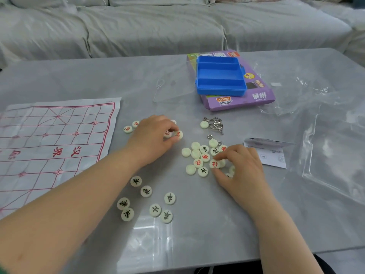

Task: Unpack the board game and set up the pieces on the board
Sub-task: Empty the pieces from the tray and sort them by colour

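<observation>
A white paper board point(49, 143) with red grid lines lies flat at the table's left, with no pieces on it. Round white pieces with red or black characters are scattered on the grey table point(98, 80). My left hand point(152, 138) pinches a red-marked piece point(179, 134) between thumb and fingers, with another red piece under the fingers. My right hand point(237, 167) grips a red-marked piece point(214, 164) at the edge of the middle pile point(199, 157). A black-marked group point(150, 200) lies nearer me.
An empty blue plastic tray point(220, 76) rests on the purple game box point(256, 95) at the back. Metal wire rings point(214, 124), a folded leaflet point(266, 153) and clear plastic wrap point(325, 135) lie to the right. A covered sofa point(158, 26) stands behind the table.
</observation>
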`<state>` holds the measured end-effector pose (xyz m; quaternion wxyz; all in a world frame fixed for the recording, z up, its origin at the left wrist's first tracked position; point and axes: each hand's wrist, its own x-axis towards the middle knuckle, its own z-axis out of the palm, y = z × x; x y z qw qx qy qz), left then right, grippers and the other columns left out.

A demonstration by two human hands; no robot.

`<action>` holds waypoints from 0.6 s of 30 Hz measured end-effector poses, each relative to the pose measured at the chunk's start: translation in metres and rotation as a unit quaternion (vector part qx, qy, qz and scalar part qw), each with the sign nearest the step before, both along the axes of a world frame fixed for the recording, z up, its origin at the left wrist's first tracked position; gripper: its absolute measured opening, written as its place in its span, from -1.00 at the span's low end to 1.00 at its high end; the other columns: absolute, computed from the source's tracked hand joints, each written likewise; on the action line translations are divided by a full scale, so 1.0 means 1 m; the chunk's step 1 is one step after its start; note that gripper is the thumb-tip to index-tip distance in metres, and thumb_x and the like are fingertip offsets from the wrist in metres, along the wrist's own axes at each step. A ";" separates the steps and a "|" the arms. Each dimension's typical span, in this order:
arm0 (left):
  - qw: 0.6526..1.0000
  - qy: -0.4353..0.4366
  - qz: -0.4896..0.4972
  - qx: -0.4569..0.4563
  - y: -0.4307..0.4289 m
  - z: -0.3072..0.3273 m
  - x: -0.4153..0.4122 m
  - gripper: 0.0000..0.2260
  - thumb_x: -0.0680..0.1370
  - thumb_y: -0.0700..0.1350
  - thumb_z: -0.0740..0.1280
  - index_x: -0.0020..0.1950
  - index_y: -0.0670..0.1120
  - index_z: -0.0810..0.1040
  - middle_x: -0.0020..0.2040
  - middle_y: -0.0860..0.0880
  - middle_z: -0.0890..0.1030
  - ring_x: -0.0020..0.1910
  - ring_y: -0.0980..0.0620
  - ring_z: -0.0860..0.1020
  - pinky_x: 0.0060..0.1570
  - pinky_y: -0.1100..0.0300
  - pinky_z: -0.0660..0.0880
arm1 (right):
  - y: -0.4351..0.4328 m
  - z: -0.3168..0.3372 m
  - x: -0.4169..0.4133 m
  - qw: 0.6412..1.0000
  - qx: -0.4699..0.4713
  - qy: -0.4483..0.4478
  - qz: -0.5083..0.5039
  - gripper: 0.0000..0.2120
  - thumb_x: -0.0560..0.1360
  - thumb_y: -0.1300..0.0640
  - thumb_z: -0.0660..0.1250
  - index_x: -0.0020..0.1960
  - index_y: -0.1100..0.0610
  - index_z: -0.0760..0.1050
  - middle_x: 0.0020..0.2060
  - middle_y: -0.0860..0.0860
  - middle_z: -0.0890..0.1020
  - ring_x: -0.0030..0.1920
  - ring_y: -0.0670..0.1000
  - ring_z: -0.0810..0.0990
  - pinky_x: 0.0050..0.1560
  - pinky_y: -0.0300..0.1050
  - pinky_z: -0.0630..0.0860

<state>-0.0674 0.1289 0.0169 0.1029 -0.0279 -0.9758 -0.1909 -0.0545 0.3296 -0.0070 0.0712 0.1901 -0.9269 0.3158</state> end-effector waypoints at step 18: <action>0.991 -0.012 0.128 -0.023 -0.068 -0.018 0.026 -0.73 0.49 -0.05 0.33 0.15 -0.11 0.57 0.21 -0.09 0.50 0.23 -0.11 0.34 0.13 0.18 0.16 | -0.092 0.021 -0.047 0.983 0.165 0.014 0.078 -0.68 0.50 -0.03 0.25 0.22 0.02 0.46 0.14 0.01 0.50 0.21 0.06 0.34 0.18 -0.15 0.21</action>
